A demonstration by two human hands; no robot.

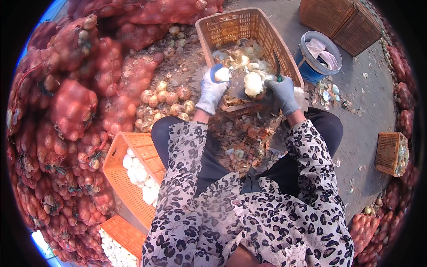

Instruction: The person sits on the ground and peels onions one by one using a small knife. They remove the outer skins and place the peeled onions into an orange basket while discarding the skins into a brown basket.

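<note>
My left hand [212, 87], in a pale glove with blue on it, holds a peeled white onion [222, 74] over the near left part of a plastic crate [230, 12]. In my gloved right hand [282, 90] is a knife [277, 64] with a dark curved blade pointing away from me and a green part at its handle. A larger peeled onion [253, 84] lies against the fingertips of the right hand, over a dark flat surface at the crate's near end. Onion skins [257, 53] lie in the crate beyond both hands.
Unpeeled onions [171, 98] lie on the ground at left, beside stacked red mesh sacks [71, 110]. An orange crate [123, 173] of white onions stands by my left leg. A blue bucket [310, 71] with cloths and brown crates [337, 23] stand at upper right.
</note>
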